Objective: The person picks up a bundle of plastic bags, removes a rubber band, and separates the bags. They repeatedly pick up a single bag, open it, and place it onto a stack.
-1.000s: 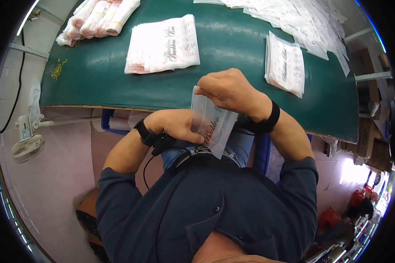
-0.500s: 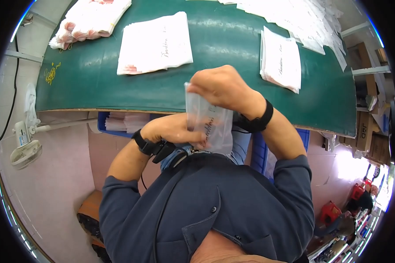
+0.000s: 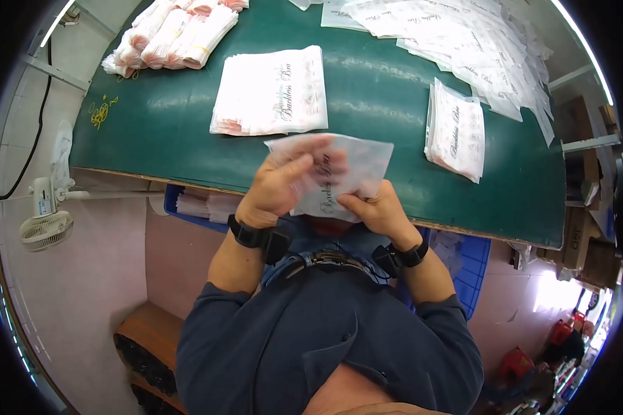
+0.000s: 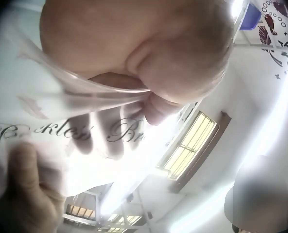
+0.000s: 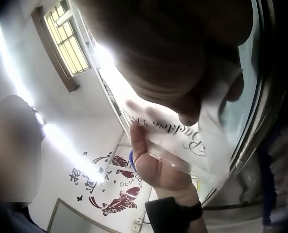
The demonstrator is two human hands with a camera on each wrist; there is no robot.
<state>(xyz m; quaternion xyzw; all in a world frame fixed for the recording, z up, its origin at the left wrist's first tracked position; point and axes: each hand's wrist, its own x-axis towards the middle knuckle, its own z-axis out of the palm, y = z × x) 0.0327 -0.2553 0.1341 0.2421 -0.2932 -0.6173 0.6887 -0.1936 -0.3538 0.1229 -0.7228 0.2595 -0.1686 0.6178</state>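
A translucent plastic bag [image 3: 368, 160] printed "Backless Bra" is held over the lap at the table's front edge. My left hand [image 3: 273, 185] holds its left side, thumb in front, with the fingers showing through the film from behind. At the lower right corner my right hand [image 3: 383, 211] pinches the bag between its thumb in front and fingers behind. In the left wrist view the left fingers lie spread behind the printed film [image 4: 42, 114]. The right wrist view shows the bag [image 5: 183, 141] stretched between both hands.
On the green table [image 3: 381, 104] lie a stack of printed bags [image 3: 270, 90], a smaller stack [image 3: 455, 135] to the right, banded bundles [image 3: 176, 34] at back left and a spread of loose bags [image 3: 457, 41] at back right. Blue crates [image 3: 474, 270] sit under the edge.
My right hand has come down from the bag's top edge to its lower right corner. The left hand has risen, and the bag has swung from hanging upright to spread wide between both hands.
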